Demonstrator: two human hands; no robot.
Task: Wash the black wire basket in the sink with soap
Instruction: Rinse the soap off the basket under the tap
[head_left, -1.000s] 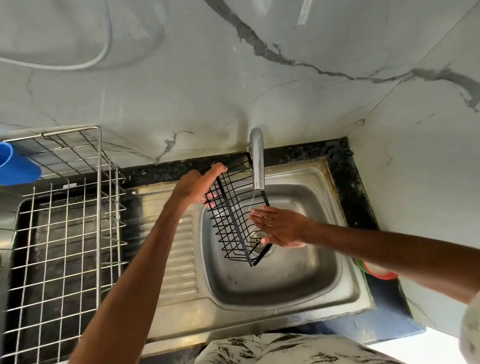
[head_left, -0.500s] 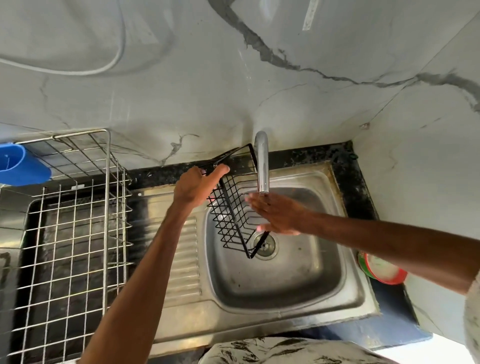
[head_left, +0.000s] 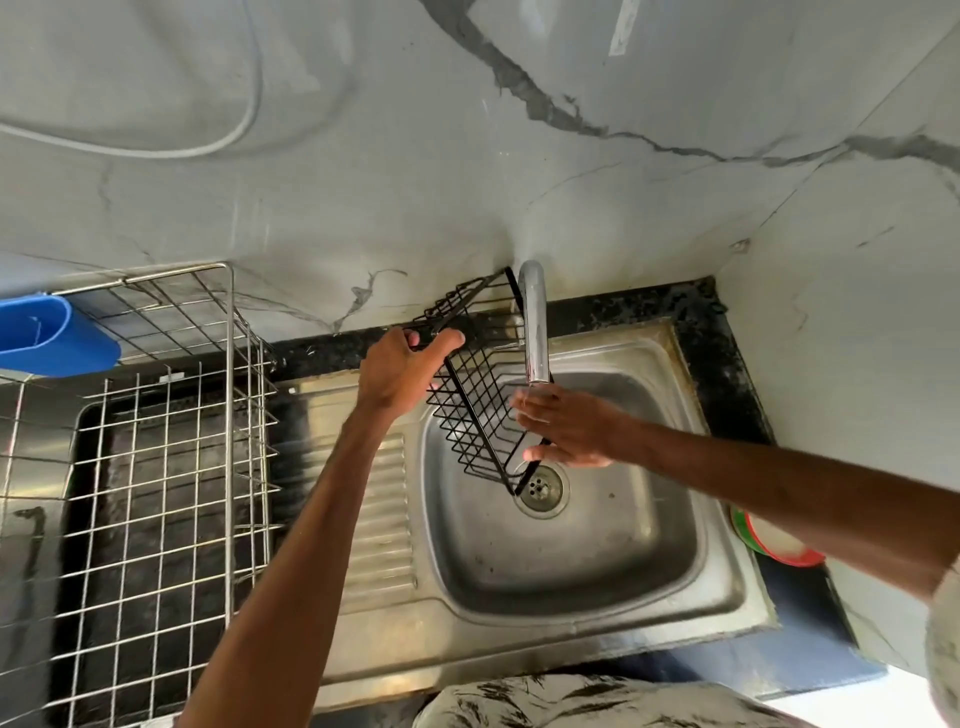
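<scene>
Closest to me, at the bottom edge, is a fold of black-and-white patterned cloth (head_left: 545, 701), and just beyond it the front rim of the stainless steel sink (head_left: 519, 649). On my left a steel wire dish rack (head_left: 166, 467) stands on the counter beside the ribbed drainboard (head_left: 384, 519), with a blue plastic holder (head_left: 52, 338) at its far corner. On my right, a red-and-green rimmed dish (head_left: 774, 540) sits partly hidden under the right forearm.

Both arms reach over the basin. The black wire basket (head_left: 472, 410) hangs above it, tipped up on edge. Its long axis slants from the high end down and towards me. Its lowest corner points at the drain (head_left: 540, 486); I cannot tell whether it touches. The left hand (head_left: 402, 374) has its fingers curled round the basket's upper rim. The right hand (head_left: 571, 431) is flat, fingers straight and together, laid against the basket's right side just under the spout of the chrome tap (head_left: 535, 332).

Beyond, the black stone counter (head_left: 701, 322) meets the veined marble wall (head_left: 363, 156), where a white cable (head_left: 208, 150) loops.
</scene>
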